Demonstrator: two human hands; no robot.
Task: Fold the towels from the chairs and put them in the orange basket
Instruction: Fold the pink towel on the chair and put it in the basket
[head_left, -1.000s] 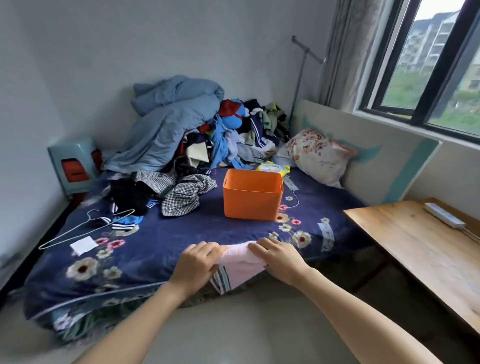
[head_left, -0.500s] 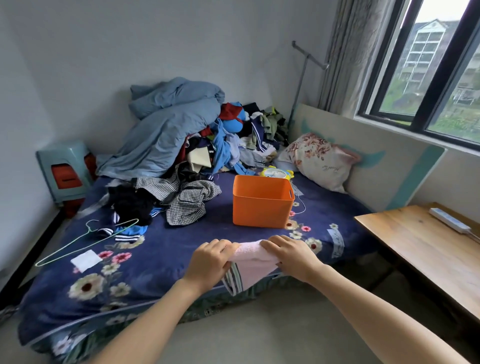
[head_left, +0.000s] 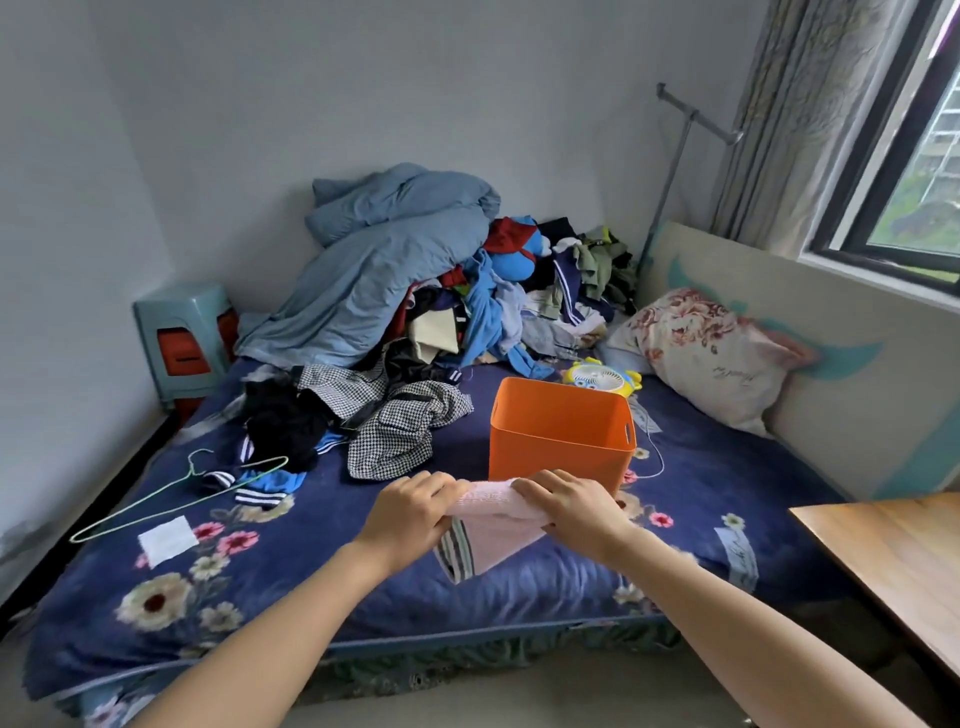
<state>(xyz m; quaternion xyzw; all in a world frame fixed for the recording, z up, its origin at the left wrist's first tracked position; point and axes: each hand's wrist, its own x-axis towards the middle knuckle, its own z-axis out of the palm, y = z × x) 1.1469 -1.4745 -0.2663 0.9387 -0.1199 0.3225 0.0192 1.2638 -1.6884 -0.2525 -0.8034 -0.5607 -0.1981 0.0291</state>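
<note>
A folded pink towel (head_left: 491, 525) with a striped edge is held above the bed's near side. My left hand (head_left: 410, 514) grips its left end and my right hand (head_left: 576, 506) grips its right end. One corner hangs down below my hands. Just behind them the orange basket (head_left: 561, 434) stands upright on the dark blue flowered bedspread (head_left: 691, 488); its inside is hidden from this angle. The towel is in front of the basket's near wall, level with its lower part.
A heap of clothes (head_left: 467, 306) under a blue quilt (head_left: 384, 260) fills the bed's far half. A green wire hanger (head_left: 176, 493) and white paper (head_left: 167, 540) lie left. Pillow (head_left: 711, 353) at right, wooden table (head_left: 898, 566) at far right, stacked stools (head_left: 182, 343) at left.
Both hands have carried the towel forward, from the bed's near edge up to the basket's front wall. The view has come closer to the bed.
</note>
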